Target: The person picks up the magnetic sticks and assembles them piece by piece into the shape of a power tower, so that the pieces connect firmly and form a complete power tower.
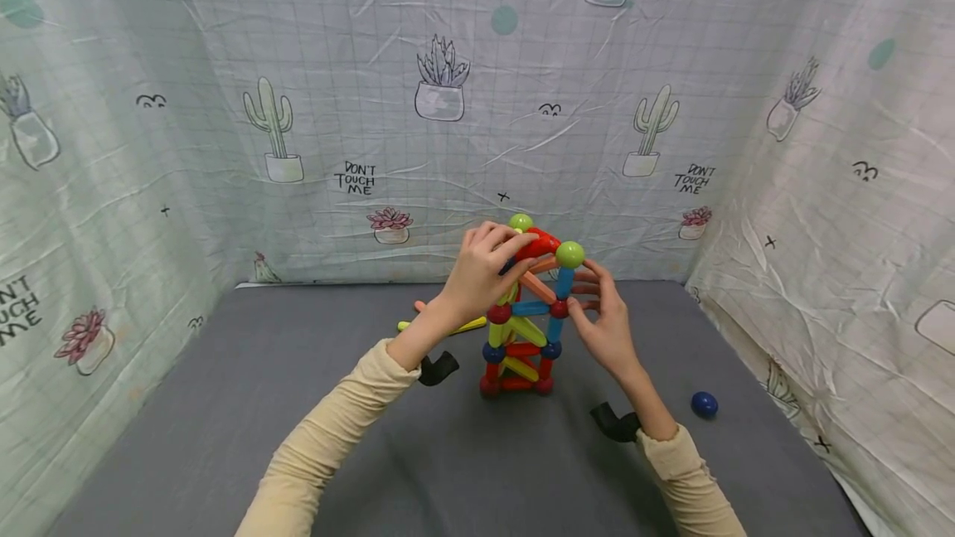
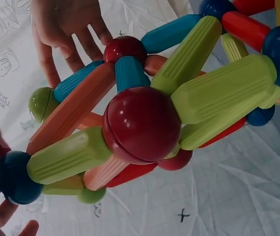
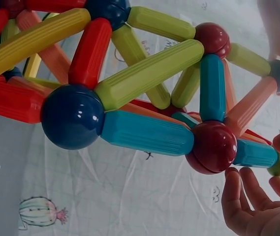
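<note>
A tower of colored rods and balls (image 1: pixel 528 331) stands upright on the grey table. My left hand (image 1: pixel 477 272) is at its top left, pinching a glossy red piece (image 1: pixel 542 243) between thumb and fingers. In the left wrist view, those fingers are beside a dark blue ball (image 2: pixel 19 177) at the tower's upper end. My right hand (image 1: pixel 606 328) stays at the right side with relaxed fingers, its fingertips right at a dark red ball (image 3: pixel 213 147) and a turquoise rod (image 3: pixel 254 153). Light green balls (image 1: pixel 570 254) top the upper corners.
Behind the left forearm lie a yellow-green rod (image 1: pixel 470 326) and the tip of an orange piece (image 1: pixel 419 306). A loose blue ball (image 1: pixel 705 404) sits on the table at the right. A patterned cloth (image 1: pixel 477 147) hangs behind and along both sides of the table.
</note>
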Demonstrator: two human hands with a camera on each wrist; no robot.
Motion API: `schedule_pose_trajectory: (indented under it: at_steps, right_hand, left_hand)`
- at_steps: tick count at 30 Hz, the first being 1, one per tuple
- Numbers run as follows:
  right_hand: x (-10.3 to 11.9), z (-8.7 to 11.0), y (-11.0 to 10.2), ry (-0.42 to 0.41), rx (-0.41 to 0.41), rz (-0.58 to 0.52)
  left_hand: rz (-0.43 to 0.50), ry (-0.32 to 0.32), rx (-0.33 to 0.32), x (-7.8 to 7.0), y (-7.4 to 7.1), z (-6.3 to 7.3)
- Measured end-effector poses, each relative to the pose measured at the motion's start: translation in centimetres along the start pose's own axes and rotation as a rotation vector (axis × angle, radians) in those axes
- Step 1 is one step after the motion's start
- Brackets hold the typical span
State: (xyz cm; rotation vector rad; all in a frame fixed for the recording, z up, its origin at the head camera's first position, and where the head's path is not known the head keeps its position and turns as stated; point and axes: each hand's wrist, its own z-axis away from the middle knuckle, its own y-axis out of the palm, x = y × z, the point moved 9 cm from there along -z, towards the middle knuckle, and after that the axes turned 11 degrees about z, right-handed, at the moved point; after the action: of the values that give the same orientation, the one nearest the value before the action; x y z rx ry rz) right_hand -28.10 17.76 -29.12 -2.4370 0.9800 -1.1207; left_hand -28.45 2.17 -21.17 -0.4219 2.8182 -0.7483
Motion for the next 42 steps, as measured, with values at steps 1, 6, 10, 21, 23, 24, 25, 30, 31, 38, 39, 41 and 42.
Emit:
schedule_pose_trajectory:
  at_steps: [1,6,10,21,23,24,25,30,31,38,39,41,42]
  right_hand:
    - [0.0,0.0,0.0,-0.001,0.002,-0.001]
    - [1.7,0.0,-0.5,-0.028,0.005,-0.005]
    - [3.9,0.2,-1.1,-0.072,-0.003,-0.013]
    - [3.7,0.2,-0.8,-0.051,0.02,-0.008]
    - [3.7,0.2,-0.8,-0.048,0.022,-0.01]
    - [3.7,0.2,-0.8,-0.048,0.022,-0.011]
    - [3.7,0.3,-0.9,-0.048,0.022,-0.01]
    - [3.5,0.3,-0.8,-0.054,0.025,-0.009]
    - [3.5,0.3,-0.8,-0.056,0.027,-0.009]
    - [2.7,0.5,-0.4,-0.046,0.061,0.028]
    - [2.6,0.5,-0.3,-0.043,0.072,0.035]
    - [2.4,0.6,-0.2,-0.039,0.093,0.041]
    - [2.3,0.6,-0.1,-0.038,0.105,0.042]
  left_hand:
    - [-0.027,0.003,0.015,-0.1,0.2,-0.1]
    - [-0.183,-0.002,0.083,-0.3,1.3,-0.4]
    - [-0.271,-0.022,0.114,-0.3,1.9,-0.5]
    - [-0.449,-0.026,0.195,-0.8,2.2,-0.9]
    - [-0.45,-0.03,0.205,-0.8,2.3,-0.8]
    - [-0.447,-0.031,0.207,-0.8,2.4,-0.8]
    - [-0.448,-0.028,0.209,-0.8,2.4,-0.8]
    - [-0.402,-0.034,0.193,-0.7,2.0,-0.4]
    - [-0.383,-0.032,0.181,-0.7,1.8,-0.3]
    - [-0.212,0.005,0.01,0.8,-1.2,1.9]
    - [-0.18,-0.004,-0.015,1.5,-1.6,2.5]
    - [-0.132,-0.037,-0.048,3.3,-2.1,4.1]
    - [-0.12,-0.06,-0.049,4.4,-2.2,4.9]
